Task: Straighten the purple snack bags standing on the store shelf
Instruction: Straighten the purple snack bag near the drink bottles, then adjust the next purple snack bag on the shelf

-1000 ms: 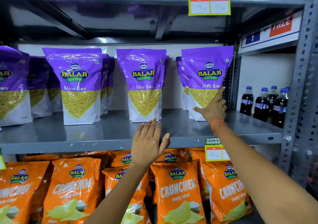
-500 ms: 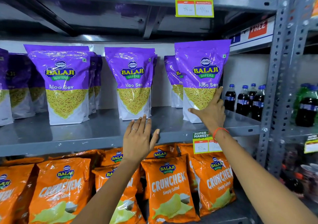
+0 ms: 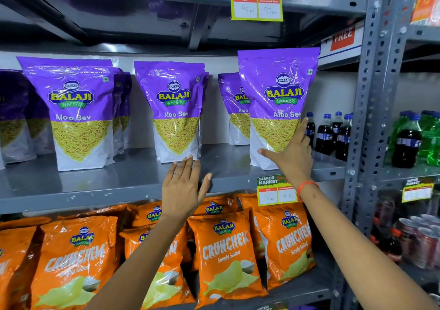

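Head view: right hand (image 3: 289,159) splayed against purple bag (image 3: 278,90); left hand (image 3: 182,188) flat, free.

Right hand (image 3: 291,157): spread flat against the lower front of the rightmost purple Aloo Sev bag (image 3: 277,100).
Left hand (image 3: 182,189): open, fingers up, just before the middle Aloo Sev bag (image 3: 176,112).
Grey shelf (image 3: 95,181): bags standing upright.
Below: orange Crunchem bags (image 3: 226,255).

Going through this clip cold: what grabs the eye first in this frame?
The purple Aloo Sev bags standing along the grey middle shelf, with the right hand pressed flat against the lower front of the rightmost bag. The left hand hovers open at the shelf edge; orange Crunchem bags fill the shelf below.
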### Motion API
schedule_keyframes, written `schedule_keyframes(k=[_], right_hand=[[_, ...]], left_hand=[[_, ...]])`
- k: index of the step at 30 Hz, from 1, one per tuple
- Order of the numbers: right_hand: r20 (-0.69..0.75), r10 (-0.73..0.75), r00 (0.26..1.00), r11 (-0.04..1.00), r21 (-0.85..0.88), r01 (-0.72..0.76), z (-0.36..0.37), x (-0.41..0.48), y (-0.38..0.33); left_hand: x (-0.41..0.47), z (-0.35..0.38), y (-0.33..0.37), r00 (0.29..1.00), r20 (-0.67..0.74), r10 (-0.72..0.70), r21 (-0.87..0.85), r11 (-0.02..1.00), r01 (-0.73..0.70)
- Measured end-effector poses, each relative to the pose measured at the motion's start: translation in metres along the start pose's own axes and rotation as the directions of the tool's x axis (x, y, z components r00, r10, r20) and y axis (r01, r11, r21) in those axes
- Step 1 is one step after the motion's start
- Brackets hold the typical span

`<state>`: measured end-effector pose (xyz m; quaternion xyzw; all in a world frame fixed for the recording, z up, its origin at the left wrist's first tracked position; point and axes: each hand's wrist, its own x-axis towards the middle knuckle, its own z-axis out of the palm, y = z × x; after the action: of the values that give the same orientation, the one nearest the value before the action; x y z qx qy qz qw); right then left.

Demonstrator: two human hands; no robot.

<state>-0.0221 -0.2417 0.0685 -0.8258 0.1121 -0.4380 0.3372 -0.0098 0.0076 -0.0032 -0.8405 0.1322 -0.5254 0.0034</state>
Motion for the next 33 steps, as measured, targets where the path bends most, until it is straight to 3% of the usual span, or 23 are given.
schedule_keyframes(k=[8, 14, 20, 24, 29, 33], right_hand=[[-0.047, -0.02, 0.999, 1.0, -0.014, 0.02, 0.006, -0.01, -0.003], [-0.211, -0.295, 0.932, 0.952, -0.151, 0.267, 0.026, -0.045, -0.024], [-0.096, -0.42, 0.902, 0.903, -0.141, 0.406, 0.064, -0.073, -0.07], [0.041, -0.39, 0.92, 0.919, -0.049, 0.392, 0.093, -0.081, -0.108], [0.225, -0.249, 0.942, 0.967, 0.012, 0.253, 0.133, -0.082, -0.159], [0.21, -0.142, 0.967, 0.99, 0.019, 0.141, 0.158, -0.074, -0.192]], left_hand=[[0.001, -0.002, 0.001, 0.999, 0.044, -0.012, -0.006, 1.0, 0.012], [0.001, -0.007, -0.005, 0.999, 0.037, 0.01, -0.031, 0.999, -0.009], [-0.011, -0.013, -0.051, 0.998, 0.052, -0.041, 0.046, 0.998, 0.038], [-0.022, -0.022, -0.098, 0.995, 0.067, -0.068, 0.089, 0.994, 0.062], [-0.038, -0.034, -0.157, 0.992, 0.064, -0.106, 0.106, 0.989, 0.099], [-0.051, -0.038, -0.199, 0.994, 0.01, -0.109, 0.105, 0.989, 0.107]])
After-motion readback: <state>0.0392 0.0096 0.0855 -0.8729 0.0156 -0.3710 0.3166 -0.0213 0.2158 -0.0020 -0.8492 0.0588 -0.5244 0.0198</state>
